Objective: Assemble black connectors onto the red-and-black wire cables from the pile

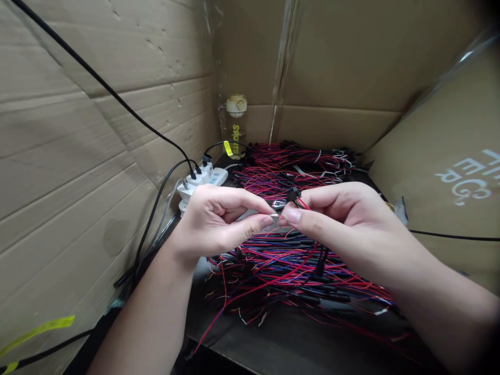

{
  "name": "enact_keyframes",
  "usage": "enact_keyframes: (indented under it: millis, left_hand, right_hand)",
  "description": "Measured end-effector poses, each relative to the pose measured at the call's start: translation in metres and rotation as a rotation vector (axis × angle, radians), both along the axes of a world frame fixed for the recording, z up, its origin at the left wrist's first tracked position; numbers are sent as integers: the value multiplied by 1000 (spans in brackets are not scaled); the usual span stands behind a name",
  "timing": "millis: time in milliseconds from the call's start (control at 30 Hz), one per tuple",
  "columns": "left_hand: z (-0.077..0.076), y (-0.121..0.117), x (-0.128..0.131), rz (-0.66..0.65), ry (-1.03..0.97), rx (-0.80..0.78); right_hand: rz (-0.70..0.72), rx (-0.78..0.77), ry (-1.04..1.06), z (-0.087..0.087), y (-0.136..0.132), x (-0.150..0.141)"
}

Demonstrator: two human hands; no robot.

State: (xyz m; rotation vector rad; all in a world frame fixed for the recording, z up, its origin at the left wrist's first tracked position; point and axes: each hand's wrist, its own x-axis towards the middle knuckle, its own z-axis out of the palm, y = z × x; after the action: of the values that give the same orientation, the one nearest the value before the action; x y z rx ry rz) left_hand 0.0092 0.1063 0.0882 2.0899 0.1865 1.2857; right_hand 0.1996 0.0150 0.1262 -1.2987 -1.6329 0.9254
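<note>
My left hand [219,219] and my right hand [336,213] meet at the middle of the view, both with fingers pinched together. Between the fingertips sits a small pale piece [275,216], too small to name. My right hand also grips a small black connector [292,195] with a red wire [273,281] and dark wires trailing down from it. Under both hands lies a big heap of red, blue and black wire harnesses [289,260] on a dark table [297,344].
Cardboard walls [78,130] enclose the table on the left, back and right. A white power strip [201,179] with black plugs and cables sits at the back left. A clear bottle [235,125] with a yellow-white cap stands in the back corner. More wire bundles [300,156] lie behind.
</note>
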Motion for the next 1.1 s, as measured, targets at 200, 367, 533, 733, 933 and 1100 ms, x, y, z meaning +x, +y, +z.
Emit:
enact_keyframes:
  millis: [200, 367, 533, 733, 933, 1100]
  left_hand:
    - [0, -1, 3, 54, -8, 61]
    - [1, -2, 6, 48, -22, 105]
    - [0, -2, 6, 67, -23, 113]
    - [-2, -2, 5, 70, -13, 76]
    - [-2, -4, 5, 79, -27, 15]
    - [0, -2, 6, 88, -49, 20]
  right_hand:
    - [-17, -19, 24, 1, -1, -2]
    - [-88, 54, 27, -1, -1, -7]
    - [-119, 118, 32, -3, -3, -11]
    - [-127, 118, 49, -3, -4, -15]
    - [-59, 97, 47, -1, -2, -11]
    - [-29, 15, 96, 0, 1, -6]
